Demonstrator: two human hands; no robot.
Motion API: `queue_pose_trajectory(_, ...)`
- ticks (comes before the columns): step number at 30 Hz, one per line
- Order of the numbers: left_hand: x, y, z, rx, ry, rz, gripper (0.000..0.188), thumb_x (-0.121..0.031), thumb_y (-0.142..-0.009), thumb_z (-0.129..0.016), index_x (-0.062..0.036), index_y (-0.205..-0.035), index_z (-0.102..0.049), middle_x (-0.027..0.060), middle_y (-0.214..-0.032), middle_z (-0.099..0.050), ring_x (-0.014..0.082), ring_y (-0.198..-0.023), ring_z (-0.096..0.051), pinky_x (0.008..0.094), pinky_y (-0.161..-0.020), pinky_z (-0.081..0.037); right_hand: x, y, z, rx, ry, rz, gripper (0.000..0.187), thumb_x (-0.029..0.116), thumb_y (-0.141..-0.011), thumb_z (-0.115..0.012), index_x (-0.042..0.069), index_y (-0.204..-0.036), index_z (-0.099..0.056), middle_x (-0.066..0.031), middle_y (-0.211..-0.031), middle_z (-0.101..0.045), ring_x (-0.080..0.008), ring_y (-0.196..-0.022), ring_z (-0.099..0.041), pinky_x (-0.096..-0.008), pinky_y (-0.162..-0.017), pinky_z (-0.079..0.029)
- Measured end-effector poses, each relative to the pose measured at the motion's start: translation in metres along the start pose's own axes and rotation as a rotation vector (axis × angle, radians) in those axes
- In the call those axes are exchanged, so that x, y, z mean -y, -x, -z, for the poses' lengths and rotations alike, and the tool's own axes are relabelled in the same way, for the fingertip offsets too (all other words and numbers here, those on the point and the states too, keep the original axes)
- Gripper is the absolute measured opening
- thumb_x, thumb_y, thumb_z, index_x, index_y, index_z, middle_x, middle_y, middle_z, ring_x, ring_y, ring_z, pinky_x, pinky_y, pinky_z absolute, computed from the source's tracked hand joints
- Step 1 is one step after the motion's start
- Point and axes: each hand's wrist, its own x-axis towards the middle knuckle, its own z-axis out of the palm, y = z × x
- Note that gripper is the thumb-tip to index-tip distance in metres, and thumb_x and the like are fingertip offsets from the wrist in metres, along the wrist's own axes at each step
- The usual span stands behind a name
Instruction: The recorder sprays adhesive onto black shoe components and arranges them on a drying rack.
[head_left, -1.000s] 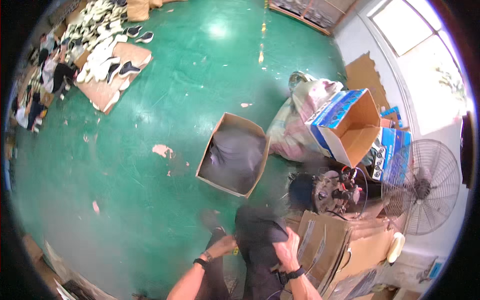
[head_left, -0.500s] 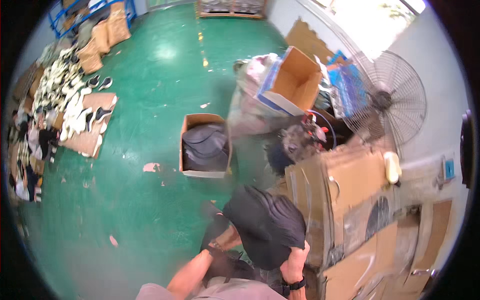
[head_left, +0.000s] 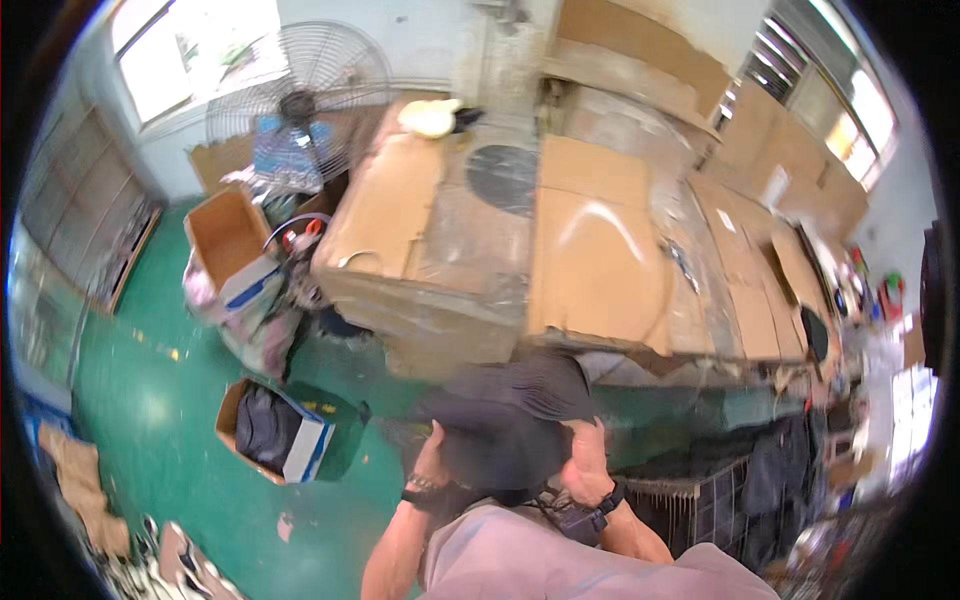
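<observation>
A thick stack of dark grey, flexible cut sheets (head_left: 515, 425) hangs in front of my body, its layered edges showing at the far right and its near part smeared by motion. My left hand (head_left: 432, 462) grips the stack's left side, fingers mostly hidden beneath it. On the right side my right hand (head_left: 586, 462) holds the stack, thumb up along the edge. Just beyond the stack is the front edge of a cardboard-covered table (head_left: 600, 270).
On the table lie a pale shoe-sole-shaped piece (head_left: 430, 118) and a dark flat oval (head_left: 502, 178). An open carton (head_left: 310, 450) with dark sheets stands on the green floor at left. Behind it are a bag with another box (head_left: 228, 240) and a large fan (head_left: 297, 105).
My view has swung right, bringing the table to the front and the carton to the left. The stack stays in both hands and has turned with me.
</observation>
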Motion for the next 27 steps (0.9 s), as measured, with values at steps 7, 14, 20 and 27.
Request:
queue_pose_trajectory(7, 0.025, -0.054, -0.078, -0.356, -0.545, 0.164, 0.062, -0.045, -0.091, -0.084, 0.0026, -0.126, -0.063, 0.0116, -0.113, -0.072, 0.0245, -0.096, -0.071, 0.0407, -0.081, -0.059, 0.016, 0.005, 0.130, -0.458, -0.337, -0.133, 0.017, 0.020, -0.092, -0.067, 0.007, -0.101, -0.072, -0.0064, -0.101, -0.075, -0.0224, -0.093, -0.069, -0.0379, -0.085, -0.055)
queue_pose_trajectory(14, 0.047, -0.124, -0.163, -0.265, -0.728, 0.300, 0.046, -0.033, -0.090, -0.086, 0.0007, -0.115, -0.066, 0.0075, -0.102, -0.070, 0.0199, -0.082, -0.068, 0.0363, -0.071, -0.057, 0.023, -0.002, 0.195, -0.545, -0.516, -0.094, 0.019, 0.019, -0.090, -0.070, 0.007, -0.104, -0.074, -0.0077, -0.102, -0.077, -0.0235, -0.094, -0.072, -0.0395, -0.089, -0.057)
queue_pose_trajectory(20, 0.047, -0.187, -0.231, -0.209, -0.670, 0.133, 0.030, -0.021, -0.094, -0.081, -0.0050, -0.117, -0.070, 0.0018, -0.104, -0.070, 0.0160, -0.085, -0.066, 0.0332, -0.074, -0.054, 0.073, -0.063, 0.199, -0.594, -0.431, -0.190, 0.019, 0.020, -0.092, -0.069, 0.007, -0.105, -0.074, -0.0065, -0.107, -0.077, -0.0221, -0.096, -0.072, -0.0372, -0.091, -0.056)
queue_pose_trajectory(27, 0.025, -0.248, -0.293, -0.174, -0.631, 0.047, 0.039, -0.018, -0.094, -0.079, -0.0013, -0.127, -0.066, 0.0049, -0.110, -0.071, 0.0182, -0.093, -0.069, 0.0357, -0.081, -0.057, 0.156, -0.149, 0.166, -0.567, -0.377, -0.278, 0.024, 0.018, -0.093, -0.068, 0.004, -0.111, -0.073, -0.0104, -0.111, -0.077, -0.0264, -0.099, -0.072, -0.0405, -0.093, -0.057)
